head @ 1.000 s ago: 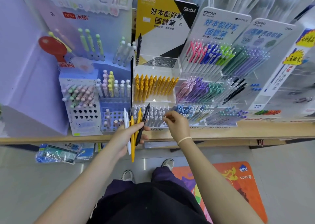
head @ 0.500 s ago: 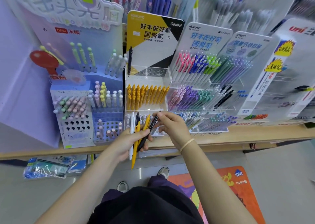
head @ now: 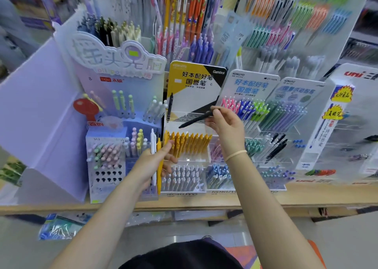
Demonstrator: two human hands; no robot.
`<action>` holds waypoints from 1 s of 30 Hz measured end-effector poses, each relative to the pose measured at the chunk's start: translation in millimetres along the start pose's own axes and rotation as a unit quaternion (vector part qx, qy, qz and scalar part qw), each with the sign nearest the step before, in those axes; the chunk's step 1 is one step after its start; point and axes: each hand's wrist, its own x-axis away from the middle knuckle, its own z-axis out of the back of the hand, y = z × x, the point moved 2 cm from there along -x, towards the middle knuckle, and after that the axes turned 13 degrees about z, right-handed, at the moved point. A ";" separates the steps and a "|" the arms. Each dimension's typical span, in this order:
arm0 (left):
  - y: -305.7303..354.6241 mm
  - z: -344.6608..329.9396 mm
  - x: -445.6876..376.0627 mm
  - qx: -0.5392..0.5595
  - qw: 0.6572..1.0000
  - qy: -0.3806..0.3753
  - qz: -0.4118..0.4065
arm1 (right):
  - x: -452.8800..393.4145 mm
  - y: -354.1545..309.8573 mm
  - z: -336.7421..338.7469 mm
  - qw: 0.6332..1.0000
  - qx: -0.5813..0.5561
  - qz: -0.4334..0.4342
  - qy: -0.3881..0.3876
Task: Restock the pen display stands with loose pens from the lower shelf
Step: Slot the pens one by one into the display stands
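Our right hand (head: 225, 123) pinches the black pen (head: 196, 119) over the top tier (head: 190, 116). We should tip it upright before seating it; our left hand (head: 155, 158) grips the spare pens (head: 155, 156).

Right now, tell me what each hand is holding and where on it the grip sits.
The right hand pinches a black pen at its upper end. The left hand grips a white pen and a yellow pen around their middles.

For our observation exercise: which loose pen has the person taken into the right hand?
The black pen, pinched alone in the right hand; the white and yellow pens sit in the left hand.
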 end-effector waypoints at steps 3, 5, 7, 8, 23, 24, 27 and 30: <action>15.5 2.4 -8.2 0.034 0.999 0.021 -0.016 | -19.6 -0.4 -16.5 0.999 0.033 0.039 0.004; 22.5 5.8 -14.4 0.044 0.998 0.030 -0.023 | -31.0 2.8 -25.0 0.998 0.044 0.045 0.003; 29.1 9.1 -18.4 0.060 0.998 0.027 -0.023 | -40.4 6.3 -32.8 0.997 0.064 0.051 -0.010; 32.0 10.3 -20.4 0.073 0.997 0.019 -0.020 | -44.6 8.4 -36.6 0.996 0.075 0.054 -0.020; 40.2 17.3 -41.1 0.169 0.985 -0.022 0.009 | -78.8 46.7 -85.2 0.963 0.217 0.048 -0.155; 41.1 17.6 -40.4 0.173 0.985 -0.026 0.005 | -79.7 48.3 -87.5 0.965 0.213 0.043 -0.147; 42.1 19.4 -35.9 0.184 0.983 -0.019 -0.009 | -82.1 53.7 -91.1 0.965 0.221 0.042 -0.131; 41.0 20.0 -32.4 0.185 0.982 -0.023 -0.019 | -80.3 56.6 -88.1 0.965 0.231 0.019 -0.121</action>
